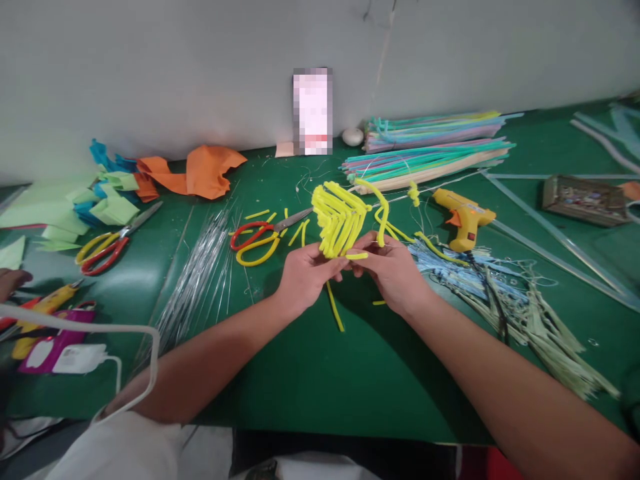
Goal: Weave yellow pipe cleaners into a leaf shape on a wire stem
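Observation:
Above the middle of the table my left hand [313, 273] grips a yellow pipe-cleaner piece [343, 217], made of bent strips stacked side by side in a V pattern. My right hand [390, 270] meets it at the lower right corner, its fingers pinched on a short yellow pipe cleaner [357, 256]. A longer curled yellow strand rises above the right fingers. Scissors [257, 247] with one red and one yellow handle lie just left of the piece, among cut yellow bits. Another yellow strip [335, 307] lies below my hands.
Thin wires [195, 273] lie to the left; a second pair of scissors [117, 240] and crumpled orange paper [213, 172] are beyond. Pipe-cleaner bundles [430, 160] and a phone [313, 110] are at the back. A yellow glue gun [463, 217] and tassels [540, 327] lie right. Another person's hand [13, 283] shows at left.

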Demonstrator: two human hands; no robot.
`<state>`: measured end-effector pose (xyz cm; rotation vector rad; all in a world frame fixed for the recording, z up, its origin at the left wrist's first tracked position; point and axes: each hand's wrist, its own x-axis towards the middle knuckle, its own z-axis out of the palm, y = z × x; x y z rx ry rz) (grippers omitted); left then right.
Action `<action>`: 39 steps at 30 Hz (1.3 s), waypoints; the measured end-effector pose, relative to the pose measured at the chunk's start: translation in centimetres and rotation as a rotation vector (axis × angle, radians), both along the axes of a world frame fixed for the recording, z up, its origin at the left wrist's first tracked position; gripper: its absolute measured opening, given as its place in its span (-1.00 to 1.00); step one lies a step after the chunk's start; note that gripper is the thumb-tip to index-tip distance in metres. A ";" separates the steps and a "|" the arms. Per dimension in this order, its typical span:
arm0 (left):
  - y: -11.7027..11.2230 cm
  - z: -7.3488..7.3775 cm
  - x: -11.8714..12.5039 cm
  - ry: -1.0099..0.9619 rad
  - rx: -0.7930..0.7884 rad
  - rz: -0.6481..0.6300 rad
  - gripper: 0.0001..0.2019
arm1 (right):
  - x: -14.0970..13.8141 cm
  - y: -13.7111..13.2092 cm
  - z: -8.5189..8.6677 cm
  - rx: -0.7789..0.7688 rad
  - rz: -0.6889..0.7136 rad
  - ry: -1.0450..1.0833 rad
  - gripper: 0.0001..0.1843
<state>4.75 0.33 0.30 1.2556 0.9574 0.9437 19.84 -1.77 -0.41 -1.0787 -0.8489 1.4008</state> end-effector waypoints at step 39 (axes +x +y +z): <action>-0.1 -0.5 0.3 -0.067 -0.037 0.014 -0.80 | -0.2 0.0 -0.4 0.016 -0.052 0.063 -0.86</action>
